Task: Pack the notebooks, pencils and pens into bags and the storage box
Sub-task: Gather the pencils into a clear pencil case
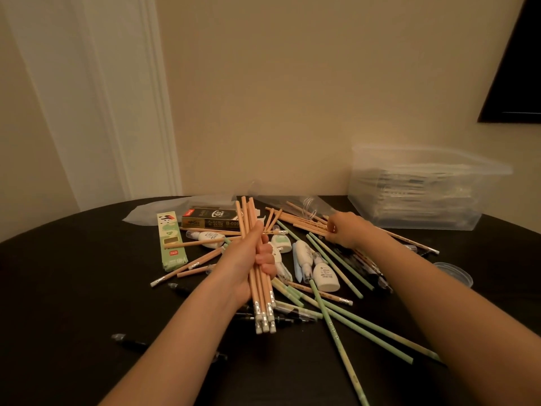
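My left hand [251, 259] grips a bundle of several wooden pencils [248, 218], eraser ends toward me, held above the pile. My right hand [344, 230] reaches into the far part of the pile, its fingers closed around more wooden pencils [307, 225] that still lie on the table. Loose wooden pencils, green pencils [336, 315] and black pens [369, 266] are scattered over the dark round table [87, 288]. A clear plastic storage box [418, 191] holding stacked notebooks stands at the back right. Clear plastic bags [281, 197] lie behind the pile.
A green pencil carton [169, 241] and a black-and-gold pen box [210, 219] lie at the left of the pile. White correction-fluid bottles [325, 273] lie in the middle. A small clear lid [455, 272] rests at the right. The wall runs close behind the table.
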### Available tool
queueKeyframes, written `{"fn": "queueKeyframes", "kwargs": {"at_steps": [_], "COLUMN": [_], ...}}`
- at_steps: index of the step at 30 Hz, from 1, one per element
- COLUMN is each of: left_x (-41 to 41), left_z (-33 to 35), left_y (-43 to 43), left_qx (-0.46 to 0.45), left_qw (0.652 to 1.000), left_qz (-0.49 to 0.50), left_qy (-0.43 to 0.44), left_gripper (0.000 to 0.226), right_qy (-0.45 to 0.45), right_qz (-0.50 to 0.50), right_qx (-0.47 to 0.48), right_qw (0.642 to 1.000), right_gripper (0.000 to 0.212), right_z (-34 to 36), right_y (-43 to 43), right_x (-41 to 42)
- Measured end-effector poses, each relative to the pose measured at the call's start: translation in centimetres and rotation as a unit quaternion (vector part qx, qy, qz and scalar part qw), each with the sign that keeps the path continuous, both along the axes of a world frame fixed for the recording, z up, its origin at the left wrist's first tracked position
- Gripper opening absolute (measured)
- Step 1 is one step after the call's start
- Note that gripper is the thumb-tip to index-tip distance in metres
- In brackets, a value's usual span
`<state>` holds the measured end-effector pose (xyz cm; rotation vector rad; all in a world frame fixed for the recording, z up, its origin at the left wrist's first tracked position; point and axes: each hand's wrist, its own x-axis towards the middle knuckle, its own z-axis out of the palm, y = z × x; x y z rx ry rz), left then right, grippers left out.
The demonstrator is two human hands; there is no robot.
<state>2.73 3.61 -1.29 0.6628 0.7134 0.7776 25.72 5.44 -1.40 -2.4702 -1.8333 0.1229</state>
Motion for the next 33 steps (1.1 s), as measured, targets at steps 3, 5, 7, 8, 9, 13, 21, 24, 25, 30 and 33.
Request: {"fn": "queueKeyframes", "kwargs": {"at_steps": [3,5,7,8,9,13,21,24,25,30,33], "left_x": [0.0,-0.1,-0.1,-0.1,-0.1,-0.1,0.4,0.7,0.9,1.5,1.4], "left_z": [0.0,-0.1,-0.1,0.0,0.0,0.0,-0.2,-0.1,-0.2,-0.6,-1.0], "left_y": [0.0,0.0,-0.1,-0.1,-0.1,-0.2,-0.5,-1.0,-1.2,-1.7,-1.2], "left_qx": [0.000,-0.003,-0.006,-0.007,-0.009,-0.014,-0.029,-0.032,-0.032,-0.025,-0.037], "left_qw": [1.000,1.000,1.000,1.000,1.000,1.000,0.998,0.996,0.994,0.990,0.986], "left_qz": [-0.003,-0.004,-0.007,-0.007,-0.006,-0.004,0.050,0.084,0.098,0.123,0.147], "left_qy": [0.002,0.002,0.004,0.006,0.008,0.005,-0.016,-0.020,-0.028,-0.071,-0.073], "left_gripper": [0.027,0.027,0.026,0.026,0.026,0.025,0.024,0.021,0.019,0.030,0.034], "right_qy": [0.012,-0.002,-0.022,-0.031,-0.042,-0.095,-0.083,0.075,0.151,0.340,0.365], "right_qz": [0.002,0.007,0.012,0.012,0.013,0.014,-0.014,0.024,0.040,0.109,0.117], "right_qx": [-0.023,-0.038,-0.050,-0.056,-0.060,-0.060,0.045,0.093,0.099,0.084,0.060], "right_qw": [1.000,0.999,0.998,0.998,0.997,0.994,0.995,0.993,0.983,0.930,0.922], "right_gripper": [0.027,0.026,0.026,0.026,0.027,0.024,0.014,0.023,0.025,0.025,0.027], "right_z": [-0.2,-0.2,-0.2,-0.2,-0.1,0.3,2.0,3.0,3.2,3.0,2.7], "right_y": [0.3,0.4,0.4,0.4,0.3,-0.6,-4.0,-5.7,-6.3,-8.0,-8.2], "right_x": [0.1,0.0,-0.1,-0.2,-0.3,-0.7,-1.0,-2.1,-2.8,-7.4,-8.8]}}
